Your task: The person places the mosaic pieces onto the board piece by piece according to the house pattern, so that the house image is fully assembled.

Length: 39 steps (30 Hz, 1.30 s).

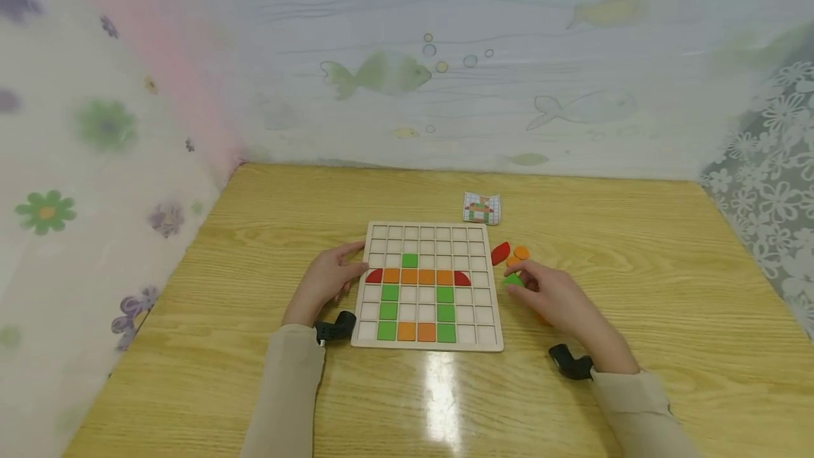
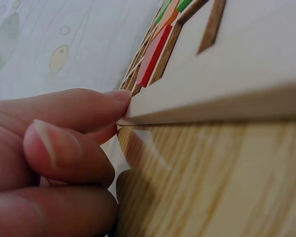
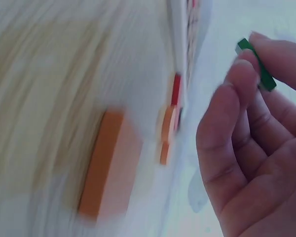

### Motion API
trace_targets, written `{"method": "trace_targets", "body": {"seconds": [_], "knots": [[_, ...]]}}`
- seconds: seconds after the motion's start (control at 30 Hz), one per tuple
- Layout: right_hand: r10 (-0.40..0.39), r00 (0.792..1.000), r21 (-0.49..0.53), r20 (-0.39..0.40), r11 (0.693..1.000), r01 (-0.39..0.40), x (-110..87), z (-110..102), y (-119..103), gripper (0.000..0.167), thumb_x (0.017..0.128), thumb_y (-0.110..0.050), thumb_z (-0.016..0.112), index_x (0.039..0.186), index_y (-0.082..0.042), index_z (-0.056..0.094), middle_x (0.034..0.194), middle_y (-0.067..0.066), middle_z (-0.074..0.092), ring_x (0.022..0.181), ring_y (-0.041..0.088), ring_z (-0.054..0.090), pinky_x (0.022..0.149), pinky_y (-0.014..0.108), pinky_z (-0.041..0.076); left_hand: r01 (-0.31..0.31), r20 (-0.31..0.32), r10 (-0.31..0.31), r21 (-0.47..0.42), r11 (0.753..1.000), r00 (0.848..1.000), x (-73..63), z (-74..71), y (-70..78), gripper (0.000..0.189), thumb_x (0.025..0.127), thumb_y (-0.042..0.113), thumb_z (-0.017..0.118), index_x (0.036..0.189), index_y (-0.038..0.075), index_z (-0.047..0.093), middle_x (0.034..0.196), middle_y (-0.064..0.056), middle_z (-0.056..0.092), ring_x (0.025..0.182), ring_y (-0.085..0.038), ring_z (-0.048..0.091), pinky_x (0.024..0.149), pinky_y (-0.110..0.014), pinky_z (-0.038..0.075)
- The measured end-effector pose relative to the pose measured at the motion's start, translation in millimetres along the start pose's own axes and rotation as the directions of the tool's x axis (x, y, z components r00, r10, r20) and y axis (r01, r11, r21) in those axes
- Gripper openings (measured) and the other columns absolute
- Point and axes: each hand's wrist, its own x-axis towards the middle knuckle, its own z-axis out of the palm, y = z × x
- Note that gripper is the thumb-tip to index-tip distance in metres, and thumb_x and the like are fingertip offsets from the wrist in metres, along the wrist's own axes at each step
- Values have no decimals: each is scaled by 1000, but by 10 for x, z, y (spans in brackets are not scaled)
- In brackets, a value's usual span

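A light wooden grid board (image 1: 480, 302) lies flat on the table, with several green, orange and red tiles set in its cells. At its left edge is my left hand (image 1: 327, 276); in the left wrist view a fingertip (image 2: 119, 95) touches the board's rim close to a red tile (image 2: 154, 57), while other fingers bend beside it. To the board's right, my right hand (image 1: 553, 297) pinches a small green tile (image 3: 256, 64) between thumb and fingers, raised off the table. Part of that tile is hidden by the fingers.
Right of the board lie a loose red leaf-shaped piece (image 1: 500, 253) and orange round pieces (image 1: 521, 252). An orange block (image 3: 106, 165) shows large and blurred in the right wrist view. A small pattern card (image 1: 481, 208) lies behind the board. Fish-printed fabric (image 1: 394, 104) rises beyond the table.
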Motion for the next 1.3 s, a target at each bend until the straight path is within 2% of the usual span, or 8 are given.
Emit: {"method": "trace_targets", "body": {"seconds": [0.13, 0.37, 0.57, 0.8, 0.97, 1.13, 1.3], "knots": [[20, 1000, 56, -13, 998, -20, 82, 68, -63, 20, 86, -30, 60, 103, -21, 58, 68, -2, 46, 57, 13, 39, 53, 26, 34, 0, 0, 0, -6, 1000, 1000, 2, 0, -10, 46, 83, 36, 61, 127, 34, 47, 49, -4, 47, 35, -13, 36, 34, -27, 35], [-4, 1000, 113, 21, 994, 1, 218, 174, -123, 19, 87, -30, 58, 104, -22, 58, 70, -2, 47, 59, 14, 40, 55, 29, 35, 0, -3, 0, -18, 1000, 1000, -2, -4, -6, 45, 83, 36, 62, 126, 36, 48, 49, -5, 47, 35, -14, 36, 34, -27, 34], [1, 996, 109, 94, 994, -11, 282, 194, -172, 19, 87, -21, 56, 106, -22, 58, 69, -1, 48, 58, 14, 41, 55, 28, 35, -6, -6, 6, -1, 1000, 1000, 6, 16, 5, 43, 83, 36, 62, 124, 39, 49, 49, -6, 48, 36, -15, 38, 34, -29, 37], [21, 979, 117, 202, 992, -46, 374, 171, -279, 24, 85, -14, 53, 108, -21, 56, 76, 0, 54, 63, 16, 46, 57, 30, 38, 1, -1, -1, -15, 1000, 1000, 6, 9, -5, 44, 83, 36, 61, 125, 38, 48, 49, -6, 47, 35, -15, 38, 34, -28, 36], [60, 972, 154, 228, 983, -97, 465, 190, -336, 26, 85, -12, 53, 111, -17, 55, 76, 4, 56, 61, 17, 48, 57, 30, 39, 9, 0, -9, -23, 1000, 1000, -8, -12, 2, 44, 83, 36, 62, 124, 39, 48, 49, -6, 47, 36, -15, 38, 35, -28, 36], [121, 973, 209, 198, 964, -162, 558, 216, -362, 28, 86, -11, 53, 114, -13, 53, 76, 7, 56, 64, 21, 51, 58, 30, 40, 5, -3, -5, -19, 1000, 1000, -18, -23, 12, 44, 83, 36, 62, 124, 39, 48, 48, -6, 47, 36, -15, 38, 35, -29, 36], [172, 962, 318, 214, 919, -235, 625, 224, -336, 28, 89, -10, 49, 116, -7, 51, 80, 11, 58, 65, 24, 54, 60, 32, 45, 9, -3, -10, -54, 998, 1000, 0, 15, -13, 43, 82, 34, 63, 124, 38, 50, 49, -6, 46, 36, -15, 37, 33, -27, 34]]}}
